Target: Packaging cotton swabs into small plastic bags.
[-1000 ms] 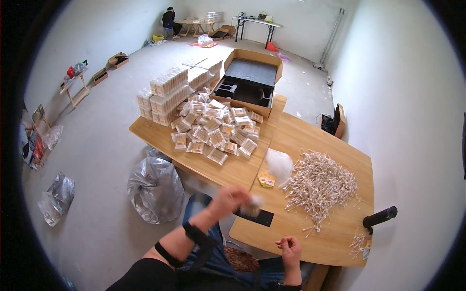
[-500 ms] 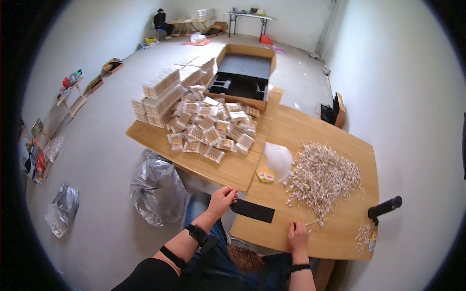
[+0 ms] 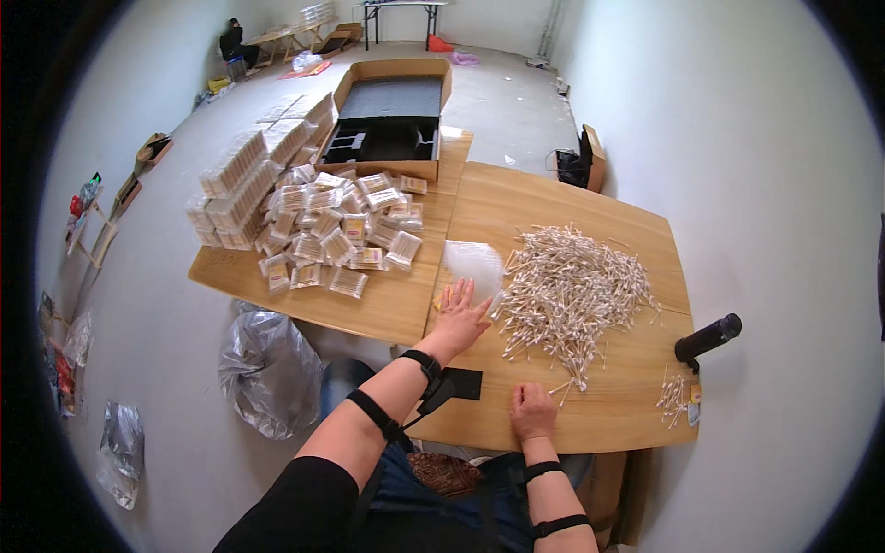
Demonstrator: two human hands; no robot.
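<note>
My left hand [image 3: 461, 318] reaches over the table with its fingers spread, resting at the near edge of a stack of clear plastic bags [image 3: 473, 261]. It covers most of a small yellow card [image 3: 437, 302]. My right hand [image 3: 533, 412] lies closed on the table near its front edge; whatever is inside the curled fingers, if anything, is hidden. Beside it, a large heap of loose cotton swabs [image 3: 576, 290] spreads out, a few reaching close to the knuckles. A flat black strip [image 3: 466, 383] lies under my left forearm, partly covered by it.
Bagged cotton swabs [image 3: 336, 246] lie piled at the left, with stacked packs [image 3: 235, 189] behind. An open cardboard box [image 3: 429, 170] with black lining stands at the back. A black cylinder [image 3: 708, 337] and a few swabs [image 3: 671, 399] are at the right edge. A grey plastic sack [image 3: 269, 373] sits on the floor.
My left hand has moved forward from the black strip to the plastic bags, and its pinched fingers have spread. My right hand stays closed on the table. The whole view has shifted.
</note>
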